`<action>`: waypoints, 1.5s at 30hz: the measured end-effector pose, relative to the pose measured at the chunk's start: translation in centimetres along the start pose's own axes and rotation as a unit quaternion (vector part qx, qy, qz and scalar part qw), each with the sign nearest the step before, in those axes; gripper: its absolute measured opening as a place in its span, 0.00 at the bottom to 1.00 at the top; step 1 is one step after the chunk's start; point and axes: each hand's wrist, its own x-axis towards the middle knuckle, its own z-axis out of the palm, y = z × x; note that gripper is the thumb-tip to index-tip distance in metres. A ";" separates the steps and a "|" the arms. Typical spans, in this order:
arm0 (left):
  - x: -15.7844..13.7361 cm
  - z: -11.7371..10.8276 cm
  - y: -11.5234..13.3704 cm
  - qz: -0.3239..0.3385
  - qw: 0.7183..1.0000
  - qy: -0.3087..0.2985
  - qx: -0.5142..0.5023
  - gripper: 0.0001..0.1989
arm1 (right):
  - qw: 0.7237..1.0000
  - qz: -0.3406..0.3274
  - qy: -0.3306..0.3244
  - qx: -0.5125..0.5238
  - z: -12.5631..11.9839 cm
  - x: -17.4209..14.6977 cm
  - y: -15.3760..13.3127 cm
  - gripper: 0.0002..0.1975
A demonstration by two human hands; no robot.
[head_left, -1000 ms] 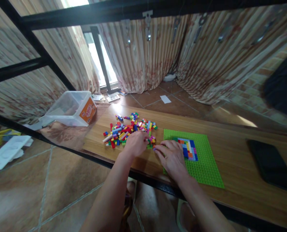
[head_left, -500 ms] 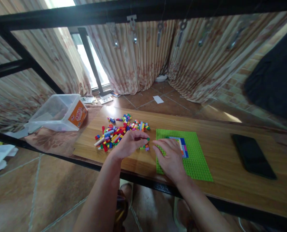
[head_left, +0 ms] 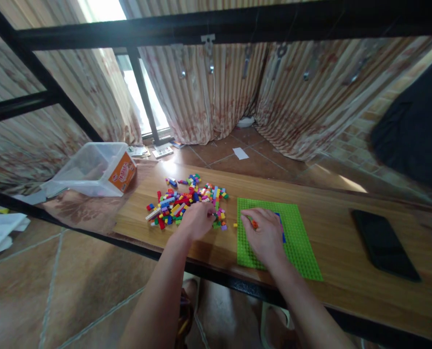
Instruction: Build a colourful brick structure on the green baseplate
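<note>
My left hand [head_left: 198, 220] reaches into the near right side of a pile of toy building bricks [head_left: 176, 199]. Its fingers are curled together, and whatever lies between the fingertips is hidden. Over the green baseplate [head_left: 300, 252] is my right hand [head_left: 265, 233], fingers bent and thumb close to the forefinger. An orange brick [head_left: 254, 224] shows in the gap there; whether it is gripped or sits on the plate I cannot tell. Blue bricks [head_left: 283, 236] on the plate peek out beyond that hand, which covers most of the built shape. One yellow brick [head_left: 235, 225] lies beside the plate's left edge.
A black phone [head_left: 385, 245] lies on the wooden tabletop [head_left: 332, 213] at the right. Left of the board stands a clear plastic bin [head_left: 88, 169] with an orange label. A dark metal bar [head_left: 238, 24] crosses above, before the curtains.
The left fingers have curled down into the bricks. My right hand has moved right, farther over the baseplate, covering more of the built shape. The yellow brick now shows beside the plate. The view has shifted slightly.
</note>
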 end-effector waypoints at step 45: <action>-0.2 0.8 2.2 -0.036 0.817 -0.087 -0.569 0.14 | 0.818 0.256 -0.008 0.515 0.0 0.1 -2.5 0.09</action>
